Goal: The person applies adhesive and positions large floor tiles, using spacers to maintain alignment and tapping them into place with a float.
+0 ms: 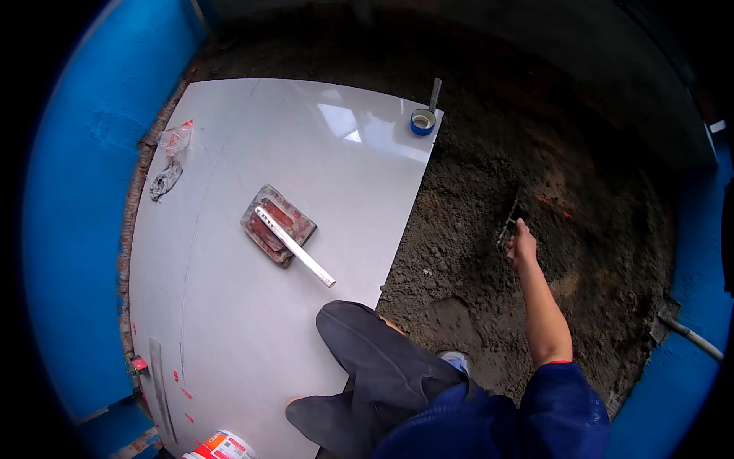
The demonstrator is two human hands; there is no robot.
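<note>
My right hand (524, 243) reaches out over rough, dark wet mortar (474, 206) and is closed round the handle of a trowel (514, 208). The blade is dark and mortar-coated, so its outline is hard to make out against the bed. To the left lie large glossy white tiles (352, 199), their right edge bordering the mortar. My left hand is out of sight. On the tiles, near my knee, rests a worn reddish rectangular float (267, 239) with a silvery tube (302, 252) lying across it.
A blue-rimmed roll (422, 122) and a narrow strip (435, 93) sit at the far tile corner. Plastic wrap (176, 139) and a crumpled rag (166, 180) lie left, a long flat bar (161, 390) and a bucket (222, 445) near left. A shovel (667, 321) leans at the blue right wall.
</note>
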